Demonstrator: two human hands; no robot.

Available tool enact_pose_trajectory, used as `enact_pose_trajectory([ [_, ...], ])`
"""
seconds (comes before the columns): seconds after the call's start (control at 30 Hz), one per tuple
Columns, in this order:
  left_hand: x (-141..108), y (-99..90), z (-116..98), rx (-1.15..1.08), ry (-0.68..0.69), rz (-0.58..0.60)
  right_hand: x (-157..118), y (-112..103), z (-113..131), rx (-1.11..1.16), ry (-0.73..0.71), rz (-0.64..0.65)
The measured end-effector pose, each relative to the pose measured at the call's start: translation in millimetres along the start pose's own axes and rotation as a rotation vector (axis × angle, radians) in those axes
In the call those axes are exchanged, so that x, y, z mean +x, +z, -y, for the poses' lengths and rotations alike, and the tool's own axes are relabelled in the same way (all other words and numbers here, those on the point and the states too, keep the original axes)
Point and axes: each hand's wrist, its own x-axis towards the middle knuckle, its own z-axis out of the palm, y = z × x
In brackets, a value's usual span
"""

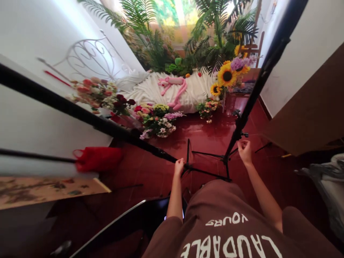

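Observation:
Two black tripod stands rise in front of me, a left stand (129, 137) leaning toward the upper left and a right stand (248, 104) leaning toward the upper right. My left hand (179, 167) is closed at the lower part of the left stand, its fingers against the pole. Beside the right stand, just under a small black knob (244, 135), is my right hand (244, 152). Its fingers are curled and pinched together; what lies between them, if anything, is too small to make out. The spread legs (206, 154) of the stands lie close together on the floor.
Ahead, a white-draped platform (199, 89) bears a pink plush toy (176, 89). Flower bunches (158, 122), sunflowers (226, 75) and palm leaves (219, 21) surround it. A red bag (98, 158) sits left; a brown panel (306, 93) stands right. The red floor (206, 130) is glossy.

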Motion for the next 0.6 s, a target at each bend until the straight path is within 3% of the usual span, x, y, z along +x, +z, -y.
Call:
enact_pose_trajectory([
  [0.1,14.9,-61.4,-1.9,-0.038,0.004,-0.244,-6.8,20.0,0.8,-0.014,0.009,0.161],
  [0.2,17.1,-90.7,-26.5,-0.230,0.211,-0.371,-12.8,47.7,14.6,0.020,-0.003,0.308],
  [0.27,12.3,-94.5,-49.3,-0.350,0.411,-0.328,-18.0,68.3,28.6,0.028,-0.042,0.382],
  [0.37,1.0,-89.2,-79.3,-0.334,0.624,-0.289,-29.5,99.7,51.4,0.040,-0.112,0.499],
  [0.5,-10.1,-85.2,-93.7,-0.325,0.620,-0.323,-52.3,142.6,78.6,0.117,-0.100,0.709],
  [0.6,-11.5,-88.6,-91.4,-0.321,0.579,-0.297,-70.6,177.0,98.1,0.191,0.039,0.899],
])
